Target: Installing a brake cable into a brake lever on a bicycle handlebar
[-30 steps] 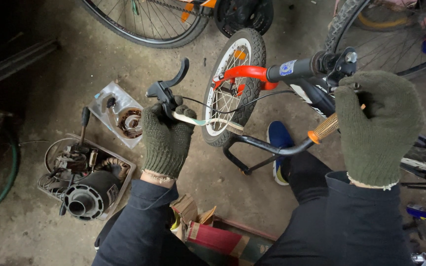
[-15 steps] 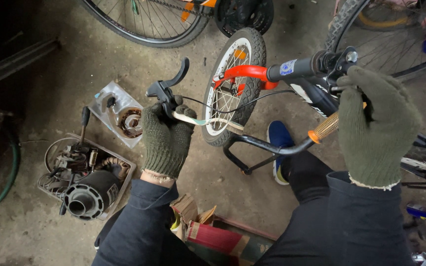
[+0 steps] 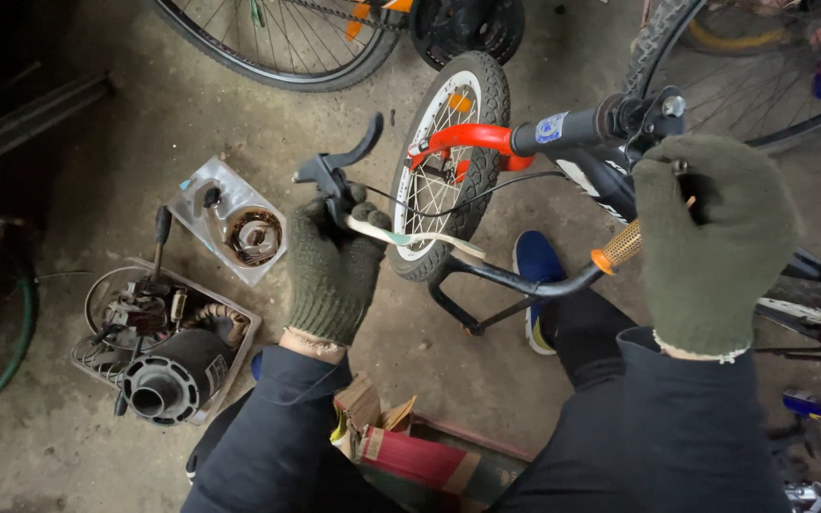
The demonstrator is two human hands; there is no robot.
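Bicycle [image 3: 563,142], small, stands on the concrete floor [image 3: 97,161], front wheel [image 3: 448,161] turned away, handlebar [image 3: 525,280] within reach. Right hand [image 3: 715,237], gloved, closes over the orange-tipped grip [image 3: 620,249], seemingly steadying the bar. Left hand [image 3: 334,266], gloved, is wrapped around the bar's other end below the black brake lever [image 3: 339,166], wrist straight.

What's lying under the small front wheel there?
Bare concrete floor shows under the small wheel. Its lower rim sits behind the left hand and a black bar, so the spot where the tyre meets the floor is covered.
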